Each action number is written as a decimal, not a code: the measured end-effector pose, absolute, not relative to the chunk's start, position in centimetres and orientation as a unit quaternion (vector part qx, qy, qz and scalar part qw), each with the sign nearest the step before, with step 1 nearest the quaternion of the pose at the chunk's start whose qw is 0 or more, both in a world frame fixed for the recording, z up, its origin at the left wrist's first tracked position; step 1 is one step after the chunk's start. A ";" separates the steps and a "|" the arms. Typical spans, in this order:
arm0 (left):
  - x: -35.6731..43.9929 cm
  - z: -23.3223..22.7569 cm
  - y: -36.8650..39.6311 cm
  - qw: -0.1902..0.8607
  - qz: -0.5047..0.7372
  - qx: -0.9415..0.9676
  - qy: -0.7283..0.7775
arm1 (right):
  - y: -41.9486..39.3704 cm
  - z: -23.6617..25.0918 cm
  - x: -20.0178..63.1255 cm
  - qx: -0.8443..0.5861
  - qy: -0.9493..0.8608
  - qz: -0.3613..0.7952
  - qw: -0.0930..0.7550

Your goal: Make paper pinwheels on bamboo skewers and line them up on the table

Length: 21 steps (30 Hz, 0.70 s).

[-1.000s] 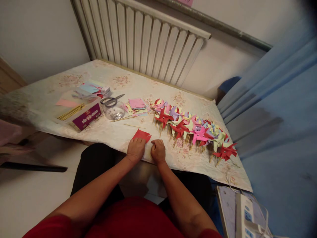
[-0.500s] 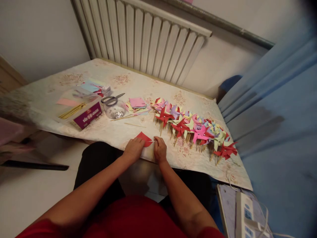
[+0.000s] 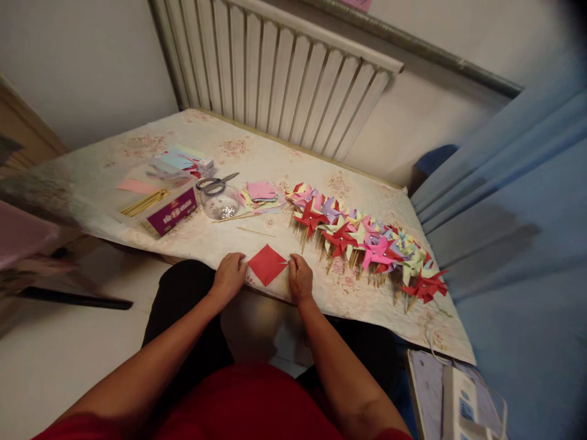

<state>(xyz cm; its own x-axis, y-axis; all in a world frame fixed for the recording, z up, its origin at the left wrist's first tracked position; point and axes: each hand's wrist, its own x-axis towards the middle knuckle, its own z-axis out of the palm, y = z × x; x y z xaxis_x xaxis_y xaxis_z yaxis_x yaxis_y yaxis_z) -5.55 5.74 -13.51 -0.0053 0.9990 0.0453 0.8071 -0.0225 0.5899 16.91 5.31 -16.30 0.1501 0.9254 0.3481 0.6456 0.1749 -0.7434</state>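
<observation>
The red paper square (image 3: 267, 264) lies flat, corner-on, at the near edge of the table (image 3: 220, 235). The left hand (image 3: 229, 274) pinches its left corner and the right hand (image 3: 300, 276) pinches its right corner, with finished pinwheels (image 3: 367, 239) just beyond.

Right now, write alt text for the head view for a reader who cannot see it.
Two hands, left hand and right hand, hold a red paper square by opposite corners on a floral-clothed table. A long row of paper pinwheels lies to the right; scissors, a glass jar and a box of sticks sit further back left.
</observation>
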 end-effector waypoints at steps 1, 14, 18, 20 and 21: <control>-5.6 -13.6 5.8 0.205 0.231 0.677 0.668 | 5.3 -16.3 16.9 -0.622 -0.633 0.159 0.433; -3.7 -11.2 7.8 0.227 0.104 0.684 0.685 | 5.3 -16.0 16.7 -0.627 -0.629 0.160 0.431; -3.2 -10.7 7.9 0.223 0.096 0.674 0.697 | 5.2 -16.1 16.6 -0.628 -0.629 0.158 0.430; -3.1 -10.6 7.9 0.222 0.093 0.671 0.701 | 5.2 -16.1 16.6 -0.628 -0.630 0.155 0.429; -3.0 -10.5 7.9 0.220 0.091 0.670 0.703 | 5.2 -16.1 16.6 -0.628 -0.631 0.153 0.429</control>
<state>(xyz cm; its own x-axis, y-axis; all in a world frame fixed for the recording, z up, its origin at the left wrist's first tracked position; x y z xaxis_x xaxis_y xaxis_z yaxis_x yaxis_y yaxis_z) -3.00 7.86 -10.54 -0.0046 0.9823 -0.1871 0.9021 0.0848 0.4231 16.58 5.22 -16.11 0.1570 0.9237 0.3493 0.6620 0.1640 -0.7313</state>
